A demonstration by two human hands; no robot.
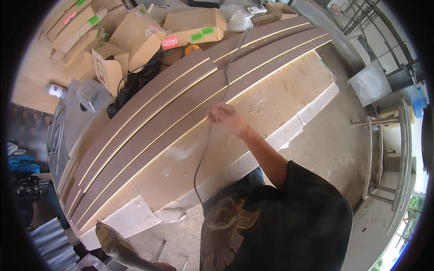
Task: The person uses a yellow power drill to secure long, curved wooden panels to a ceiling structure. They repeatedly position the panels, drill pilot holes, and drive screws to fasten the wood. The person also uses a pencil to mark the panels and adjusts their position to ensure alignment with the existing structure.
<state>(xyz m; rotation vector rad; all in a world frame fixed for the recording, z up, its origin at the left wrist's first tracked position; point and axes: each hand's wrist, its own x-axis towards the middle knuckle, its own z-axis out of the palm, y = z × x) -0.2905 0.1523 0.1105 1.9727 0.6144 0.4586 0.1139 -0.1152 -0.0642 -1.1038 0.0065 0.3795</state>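
Observation:
My right hand [228, 119] is closed over a thin dark cable [202, 165], above the near edge of the brown boards. The cable runs from the far side of the table, across the boards, through this hand and down to my black shirt. At the lower edge a small part of my left hand [163, 266] shows, at the end of a rounded, elongated grey-and-olive thing [116, 246]; its kind is unclear. Several long brown boards [181, 106] with pale yellowish edges lie side by side on the table.
Worn cardboard [280, 90] covers the near tabletop, with white sheets [135, 217] along its edge. Open cardboard boxes [140, 38] crowd the far left. A clear plastic container [92, 95] sits left of the boards. A wooden frame [382, 158] stands against the right wall.

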